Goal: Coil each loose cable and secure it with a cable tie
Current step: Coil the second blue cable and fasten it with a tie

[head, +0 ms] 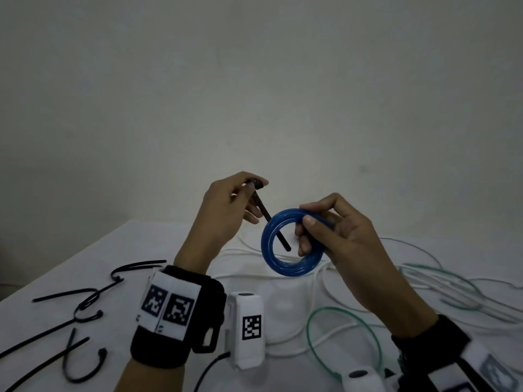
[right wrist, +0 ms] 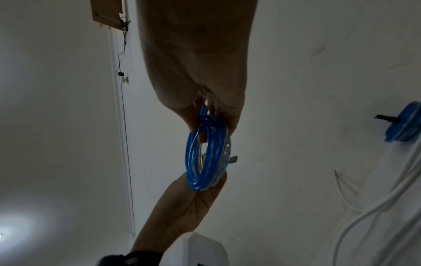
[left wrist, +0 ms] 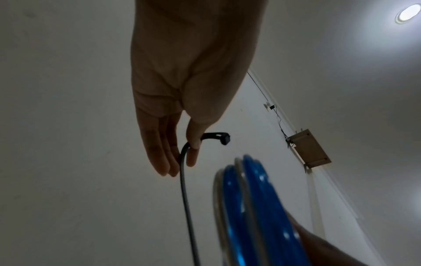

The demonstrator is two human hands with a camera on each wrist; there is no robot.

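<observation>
A coiled blue cable (head: 278, 267) is held up above the white table (head: 135, 241). My right hand (head: 305, 233) grips its right side, thumb over the top and fingers through the ring. My left hand (head: 254, 184) pinches the head end of a black cable tie (head: 266, 215), whose tail slants down through the coil's opening. In the left wrist view, thumb and finger of the left hand (left wrist: 192, 149) pinch the cable tie (left wrist: 185, 189) beside the blue coil (left wrist: 257, 207). The right wrist view shows the right hand (right wrist: 205, 115) gripping the coil (right wrist: 205, 162), with the tie's tip (right wrist: 233, 159) poking past it.
Several loose black cable ties (head: 85, 304) lie on the table's left side. Uncoiled white cables (head: 319, 281) and green cables (head: 339, 314) sprawl across the middle and right. Another blue coil (right wrist: 403, 124) with a black tie on it lies on the table.
</observation>
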